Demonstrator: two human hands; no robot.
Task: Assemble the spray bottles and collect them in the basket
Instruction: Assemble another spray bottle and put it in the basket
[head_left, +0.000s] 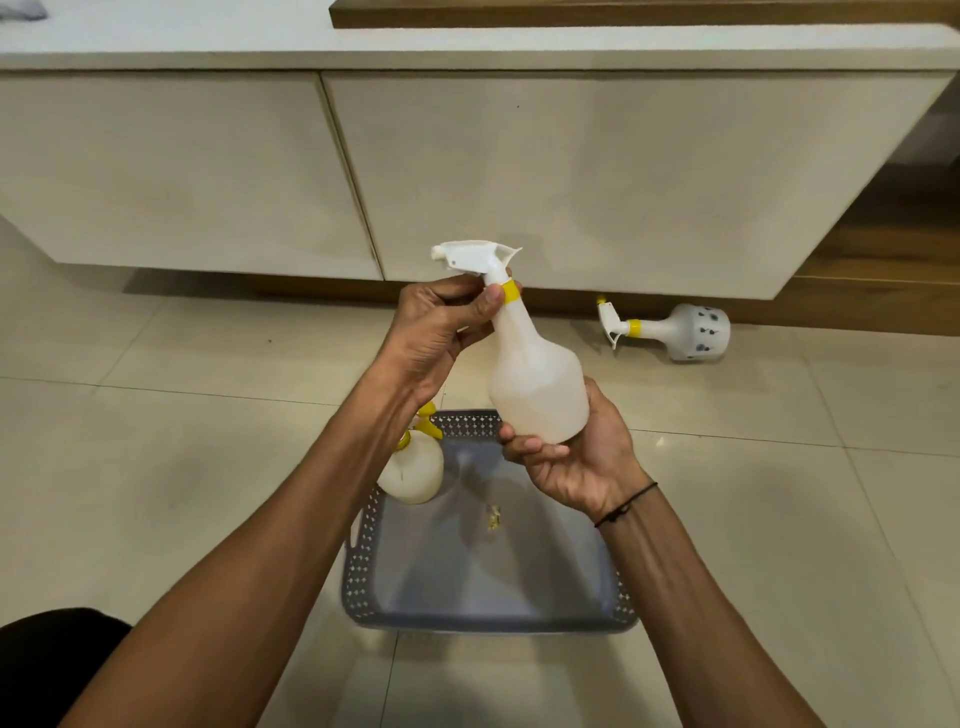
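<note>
Both hands (441, 322) (576, 457) gripping spray bottle (535, 374) above grey basket (363, 571) on tiled floor (156, 441)

Above a grey basket (363, 561) holding one bottle (413, 473), the right hand (576, 457) cups a translucent spray bottle (535, 384) while the left hand (441, 327) pinches its yellow collar (511, 292); another spray bottle (680, 332) lies on the floor (156, 441).
</note>
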